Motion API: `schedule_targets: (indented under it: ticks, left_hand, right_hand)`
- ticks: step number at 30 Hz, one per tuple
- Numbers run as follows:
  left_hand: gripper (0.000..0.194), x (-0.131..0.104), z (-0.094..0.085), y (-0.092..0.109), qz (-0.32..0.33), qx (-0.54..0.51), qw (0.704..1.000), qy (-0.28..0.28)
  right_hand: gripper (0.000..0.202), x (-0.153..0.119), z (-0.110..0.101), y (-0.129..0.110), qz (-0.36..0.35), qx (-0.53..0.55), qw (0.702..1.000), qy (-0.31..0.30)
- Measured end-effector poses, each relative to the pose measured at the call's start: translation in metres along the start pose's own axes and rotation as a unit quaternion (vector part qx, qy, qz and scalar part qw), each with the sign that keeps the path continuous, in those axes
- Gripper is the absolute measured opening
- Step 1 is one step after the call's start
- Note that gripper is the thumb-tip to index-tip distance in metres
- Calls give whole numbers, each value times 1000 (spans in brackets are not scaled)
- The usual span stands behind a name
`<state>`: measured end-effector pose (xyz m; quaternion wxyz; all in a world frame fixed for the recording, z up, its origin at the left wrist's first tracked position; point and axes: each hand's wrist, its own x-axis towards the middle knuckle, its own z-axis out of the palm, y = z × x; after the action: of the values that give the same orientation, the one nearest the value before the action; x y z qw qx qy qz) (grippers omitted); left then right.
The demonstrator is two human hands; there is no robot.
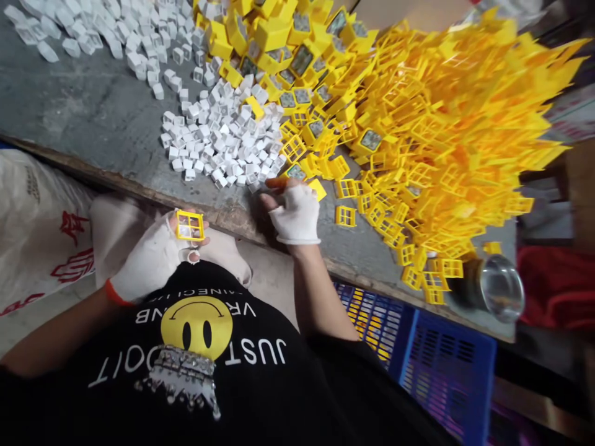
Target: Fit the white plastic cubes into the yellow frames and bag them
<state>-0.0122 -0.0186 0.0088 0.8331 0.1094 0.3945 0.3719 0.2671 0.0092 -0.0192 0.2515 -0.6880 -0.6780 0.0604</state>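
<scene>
My left hand (155,251), in a white fingerless glove with an orange cuff, is closed on a small yellow window frame (189,225) with cross bars, in front of my body. A whitish ring-like bit (190,256) shows by its lower fingers. My right hand (296,210), gloved in white too, rests at the table edge with thumb and forefinger apart. Its fingertips are beside the near edge of a pile of small white cubes (227,139). A yellow piece (317,189) lies just behind its knuckles.
Yellow boxes with grey-patterned faces (302,60) and a tall heap of yellow frames (441,105) cover the right of the grey table (93,99). More white cubes (139,37) lie far left. A clear round container (501,288) lies near the right corner. A blue crate (449,371) stands below.
</scene>
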Motion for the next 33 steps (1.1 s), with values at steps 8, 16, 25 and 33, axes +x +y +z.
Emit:
schedule_targets:
  ticks: [8, 16, 25, 33]
  left_hand:
    - [24, -3, 5, 0, 38, 52, 998, 18]
    - [21, 7, 8, -1, 40, 51, 997, -36]
    - [22, 6, 2, -9, 38, 12, 996, -82]
    - [24, -1, -1, -12, 50, 11, 996, -79]
  right_hand:
    - [21, 20, 18, -2, 15, 179, 982, -52]
    - [43, -14, 9, -24, -35, 485, 873, -20]
    - [21, -27, 0, -52, -146, 354, 924, 23]
    - [15, -40, 14, -59, -265, 322, 909, 25]
